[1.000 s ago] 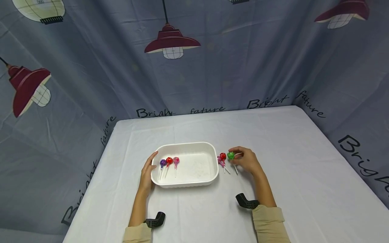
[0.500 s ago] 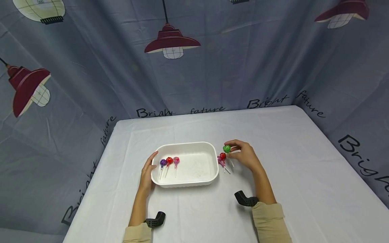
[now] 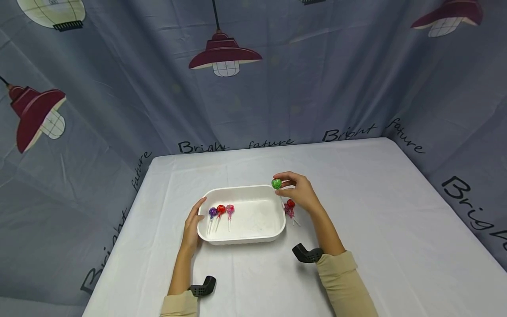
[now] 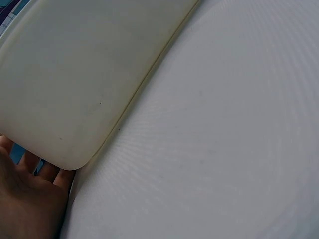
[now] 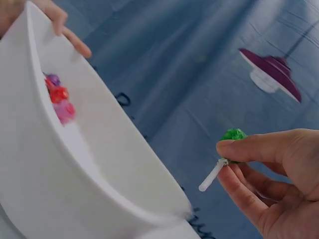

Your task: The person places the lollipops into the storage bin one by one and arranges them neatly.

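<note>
My right hand (image 3: 298, 190) pinches a green-wrapped lollipop (image 3: 276, 184) by its round head, above the tray's right back corner. In the right wrist view its white stick (image 5: 212, 175) points down below the fingers. My left hand (image 3: 192, 226) grips the left end of the white plastic tray (image 3: 241, 241), fingers along the outer wall and thumb at the rim. Inside the tray, toward its left, a purple lollipop (image 3: 213, 211), a red lollipop (image 3: 221, 209) and a pink lollipop (image 3: 230, 209) lie in a row, heads to the back.
Just right of the tray, another red lollipop (image 3: 291, 203) and a pinkish lollipop (image 3: 287, 210) lie together on the white tablecloth (image 3: 245, 281). Black wrist mounts (image 3: 307, 253) sit on both forearms. A grey-blue curtain (image 3: 301, 88) printed with lamps hangs behind the table.
My right hand has lifted the green lollipop from the right of the loose ones and carried it left and back, to the tray's corner. The left hand and tray have stayed put.
</note>
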`<state>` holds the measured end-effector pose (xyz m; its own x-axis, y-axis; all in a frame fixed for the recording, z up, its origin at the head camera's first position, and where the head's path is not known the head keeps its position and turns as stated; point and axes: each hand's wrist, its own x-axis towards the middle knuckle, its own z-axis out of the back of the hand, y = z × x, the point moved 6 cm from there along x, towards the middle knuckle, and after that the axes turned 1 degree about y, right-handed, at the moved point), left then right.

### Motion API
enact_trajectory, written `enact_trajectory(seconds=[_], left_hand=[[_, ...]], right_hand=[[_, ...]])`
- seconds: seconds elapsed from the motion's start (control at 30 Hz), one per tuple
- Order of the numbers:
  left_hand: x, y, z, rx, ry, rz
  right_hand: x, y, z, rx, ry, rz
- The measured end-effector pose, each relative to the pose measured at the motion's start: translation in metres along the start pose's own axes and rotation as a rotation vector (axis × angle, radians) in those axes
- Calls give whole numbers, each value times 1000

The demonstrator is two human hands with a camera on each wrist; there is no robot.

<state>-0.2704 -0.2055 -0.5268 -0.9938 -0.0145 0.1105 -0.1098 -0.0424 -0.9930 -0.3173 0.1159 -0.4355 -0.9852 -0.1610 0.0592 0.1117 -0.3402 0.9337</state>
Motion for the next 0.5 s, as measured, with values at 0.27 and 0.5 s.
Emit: enact_trajectory(seconds=[0.27, 0.5], left_hand=[[1, 2, 1, -8, 4, 2], [1, 2, 1, -24, 17, -24]], right_hand=[[12, 7, -39, 25, 31, -17], [19, 10, -70, 51, 41, -77]])
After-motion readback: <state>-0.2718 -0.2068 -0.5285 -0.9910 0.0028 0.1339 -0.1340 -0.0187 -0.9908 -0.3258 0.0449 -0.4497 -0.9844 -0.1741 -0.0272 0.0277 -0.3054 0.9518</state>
